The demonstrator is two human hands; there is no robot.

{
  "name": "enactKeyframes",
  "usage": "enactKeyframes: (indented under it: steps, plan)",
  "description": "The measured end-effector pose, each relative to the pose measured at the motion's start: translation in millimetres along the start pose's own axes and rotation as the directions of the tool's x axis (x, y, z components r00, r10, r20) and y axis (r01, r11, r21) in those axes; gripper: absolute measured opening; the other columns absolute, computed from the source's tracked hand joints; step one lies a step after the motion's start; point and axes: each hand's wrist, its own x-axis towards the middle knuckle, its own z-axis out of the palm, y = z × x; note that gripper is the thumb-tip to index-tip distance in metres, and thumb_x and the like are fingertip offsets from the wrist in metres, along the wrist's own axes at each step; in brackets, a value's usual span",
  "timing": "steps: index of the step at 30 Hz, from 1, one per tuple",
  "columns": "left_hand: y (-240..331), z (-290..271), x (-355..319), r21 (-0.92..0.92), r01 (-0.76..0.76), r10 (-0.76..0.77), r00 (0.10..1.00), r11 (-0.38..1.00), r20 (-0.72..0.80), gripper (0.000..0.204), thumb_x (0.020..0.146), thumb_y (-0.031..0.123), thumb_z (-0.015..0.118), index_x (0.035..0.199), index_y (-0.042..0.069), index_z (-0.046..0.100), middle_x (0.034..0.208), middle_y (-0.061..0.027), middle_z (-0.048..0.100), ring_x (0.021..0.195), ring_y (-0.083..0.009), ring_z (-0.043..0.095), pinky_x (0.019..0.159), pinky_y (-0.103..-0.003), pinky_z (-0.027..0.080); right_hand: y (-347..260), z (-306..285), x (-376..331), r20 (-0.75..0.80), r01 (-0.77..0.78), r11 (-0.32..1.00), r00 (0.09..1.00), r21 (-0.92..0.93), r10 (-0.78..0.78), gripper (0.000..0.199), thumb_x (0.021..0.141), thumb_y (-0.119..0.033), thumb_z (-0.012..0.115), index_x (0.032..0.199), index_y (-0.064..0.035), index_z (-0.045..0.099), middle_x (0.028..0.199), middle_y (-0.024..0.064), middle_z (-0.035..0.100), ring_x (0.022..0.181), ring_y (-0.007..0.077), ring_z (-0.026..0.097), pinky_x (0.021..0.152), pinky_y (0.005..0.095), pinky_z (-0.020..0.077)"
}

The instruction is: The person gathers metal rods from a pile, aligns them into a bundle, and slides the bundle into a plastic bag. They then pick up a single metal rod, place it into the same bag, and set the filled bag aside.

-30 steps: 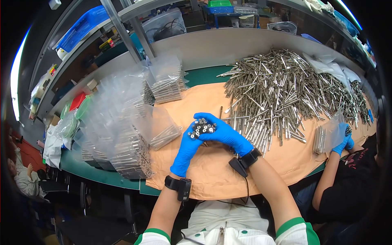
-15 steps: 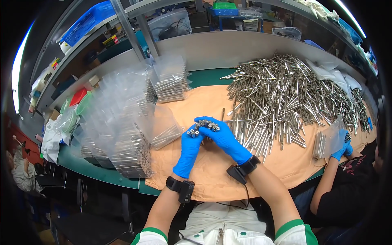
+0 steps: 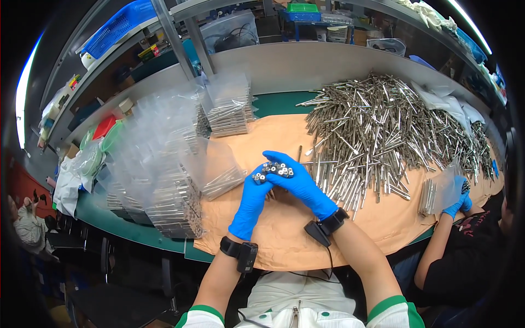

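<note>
My left hand (image 3: 252,201), in a blue glove, is closed on a bundle of thin metal rods (image 3: 275,170). My right hand (image 3: 304,187), also gloved in blue, curls round the same bundle from the other side. The round, hollow-looking ends of the rods face up toward me; their lengths are hidden by the hands. Just beyond and to the right spreads a large loose heap of similar rods (image 3: 377,126). To the left of my hands lies a clear plastic bag (image 3: 221,177) with rods inside.
Stacked clear bags of rods (image 3: 169,202) fill the left side, with another stack (image 3: 227,112) behind. Brown paper (image 3: 262,249) covers the green table (image 3: 281,101). A co-worker's gloved hand (image 3: 456,205) holds rods at right, beside a bag. A blue basket (image 3: 117,30) sits on the shelf.
My fingers have shifted slightly round the bundle, and my left wrist has moved a little to the left. The rod ends have turned slightly. The rod heap stays the same.
</note>
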Motion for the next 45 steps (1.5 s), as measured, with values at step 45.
enactKeyframes:
  steps: [45]
  plan:
    - [2, 3, 1, 0.113, -0.026, 0.038, 0.994, 0.993, -0.101, 0.031, 0.082, -0.007, 0.053, 0.111, 0.004, 0.052, 0.100, -0.0050, 0.058, 0.090, -0.0120, 0.056, 0.076, -0.023, 0.048, 8, 5, -2, -0.100, 0.009, 0.999, 0.995, 0.043, -0.004, 0.033, 0.084, -0.010, 0.060, 0.115, -0.0003, 0.055, 0.112, 0.0067, 0.058, 0.099, 0.0134, 0.056, 0.089, 0.0259, 0.0429]
